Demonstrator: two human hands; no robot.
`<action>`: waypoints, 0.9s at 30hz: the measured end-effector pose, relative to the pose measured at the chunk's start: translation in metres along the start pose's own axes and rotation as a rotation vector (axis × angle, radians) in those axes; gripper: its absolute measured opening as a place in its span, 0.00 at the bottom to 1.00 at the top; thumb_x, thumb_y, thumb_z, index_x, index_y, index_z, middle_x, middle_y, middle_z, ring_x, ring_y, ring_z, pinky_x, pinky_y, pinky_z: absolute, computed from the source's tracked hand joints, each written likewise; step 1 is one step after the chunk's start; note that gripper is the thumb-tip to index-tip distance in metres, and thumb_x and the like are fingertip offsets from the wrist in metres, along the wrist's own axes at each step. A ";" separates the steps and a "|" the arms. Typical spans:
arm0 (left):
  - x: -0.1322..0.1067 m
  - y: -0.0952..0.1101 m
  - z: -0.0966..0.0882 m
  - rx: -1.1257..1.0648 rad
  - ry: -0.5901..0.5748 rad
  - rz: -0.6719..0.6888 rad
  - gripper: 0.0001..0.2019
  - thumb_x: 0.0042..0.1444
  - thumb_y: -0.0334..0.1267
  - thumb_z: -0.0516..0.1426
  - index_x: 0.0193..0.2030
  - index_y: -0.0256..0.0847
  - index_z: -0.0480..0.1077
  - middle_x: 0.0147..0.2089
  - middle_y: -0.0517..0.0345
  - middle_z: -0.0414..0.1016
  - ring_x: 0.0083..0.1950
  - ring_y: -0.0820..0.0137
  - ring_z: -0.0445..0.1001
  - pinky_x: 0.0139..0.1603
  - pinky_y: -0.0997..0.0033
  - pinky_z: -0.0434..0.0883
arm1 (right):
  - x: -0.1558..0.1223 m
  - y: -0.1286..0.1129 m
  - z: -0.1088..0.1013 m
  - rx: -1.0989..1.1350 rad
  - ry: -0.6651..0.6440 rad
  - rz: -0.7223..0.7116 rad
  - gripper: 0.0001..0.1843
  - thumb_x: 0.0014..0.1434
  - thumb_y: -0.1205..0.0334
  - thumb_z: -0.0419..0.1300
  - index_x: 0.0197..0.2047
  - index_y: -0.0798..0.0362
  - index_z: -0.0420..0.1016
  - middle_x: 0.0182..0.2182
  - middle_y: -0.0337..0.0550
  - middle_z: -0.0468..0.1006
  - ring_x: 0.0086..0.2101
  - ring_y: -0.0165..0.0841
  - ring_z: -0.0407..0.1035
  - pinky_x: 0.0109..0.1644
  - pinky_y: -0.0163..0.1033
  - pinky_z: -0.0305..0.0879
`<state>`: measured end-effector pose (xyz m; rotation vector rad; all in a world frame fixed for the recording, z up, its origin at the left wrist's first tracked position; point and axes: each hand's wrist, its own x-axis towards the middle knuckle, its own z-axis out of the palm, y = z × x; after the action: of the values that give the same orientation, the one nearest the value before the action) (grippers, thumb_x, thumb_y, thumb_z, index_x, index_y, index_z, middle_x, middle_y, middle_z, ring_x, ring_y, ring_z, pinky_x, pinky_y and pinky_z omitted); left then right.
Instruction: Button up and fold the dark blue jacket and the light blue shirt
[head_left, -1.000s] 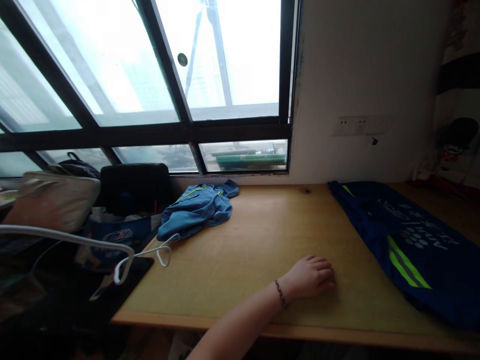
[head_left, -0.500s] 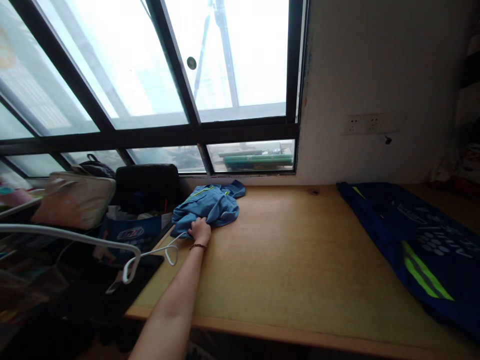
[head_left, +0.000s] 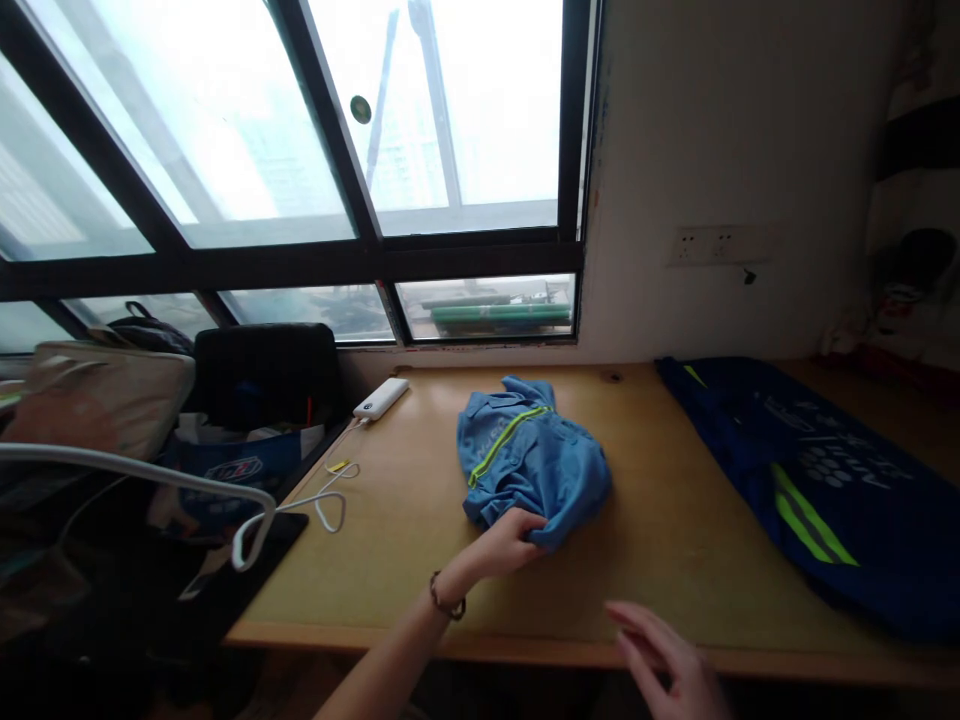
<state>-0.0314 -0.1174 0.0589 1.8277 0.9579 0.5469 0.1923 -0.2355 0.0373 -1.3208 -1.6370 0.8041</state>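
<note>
A crumpled light-blue garment [head_left: 517, 440] with a yellow-green reflective stripe lies bunched on the wooden table [head_left: 390, 590]. My left hand [head_left: 510, 540], with a beaded bracelet on its wrist, is closed on the cloth's near edge. Part of its fingers is hidden by the folds. At the table's front edge, my right hand [head_left: 664, 660] is apart from the cloth, slightly blurred, with its thumb and fingers spread and nothing between them.
A white power bank [head_left: 381, 399] with a white cable [head_left: 322, 505] lies at the table's left. Dark-blue clothing [head_left: 810, 480] with reflective strips covers the right side. Bags and a black chair [head_left: 266, 380] crowd the left, near a curved white bar [head_left: 150, 465]. Windows stand behind.
My left hand has drawn the light-blue garment rightward and nearer, from the far left corner. The power bank has come into sight where the cloth lay. My right hand has entered the view.
</note>
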 end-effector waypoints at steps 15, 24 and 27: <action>-0.038 0.012 -0.025 -1.346 0.859 -0.103 0.06 0.52 0.31 0.53 0.32 0.37 0.71 0.31 0.55 0.75 0.32 0.67 0.73 0.33 0.66 0.70 | 0.056 0.077 -0.063 -0.518 0.331 0.197 0.20 0.46 0.68 0.50 0.44 0.54 0.71 0.35 0.47 0.72 0.36 0.38 0.69 0.41 0.40 0.63; -0.061 -0.027 -0.042 -0.380 1.244 -0.216 0.24 0.49 0.38 0.56 0.54 0.45 0.58 0.54 0.51 0.63 0.53 0.63 0.64 0.49 0.61 0.66 | 0.045 0.087 -0.120 0.020 0.518 0.554 0.20 0.42 0.52 0.60 0.35 0.57 0.75 0.30 0.48 0.78 0.37 0.44 0.70 0.40 0.42 0.65; -0.068 -0.022 -0.004 0.267 1.030 -0.128 0.27 0.46 0.42 0.58 0.55 0.46 0.59 0.59 0.49 0.57 0.60 0.58 0.55 0.57 0.55 0.58 | 0.042 0.073 -0.104 0.451 0.466 0.634 0.18 0.46 0.50 0.58 0.38 0.53 0.74 0.30 0.43 0.78 0.34 0.38 0.72 0.37 0.38 0.68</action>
<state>-0.0829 -0.1652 0.0439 1.6530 1.8748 1.3904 0.3139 -0.1813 0.0266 -1.5512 -0.6164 1.0543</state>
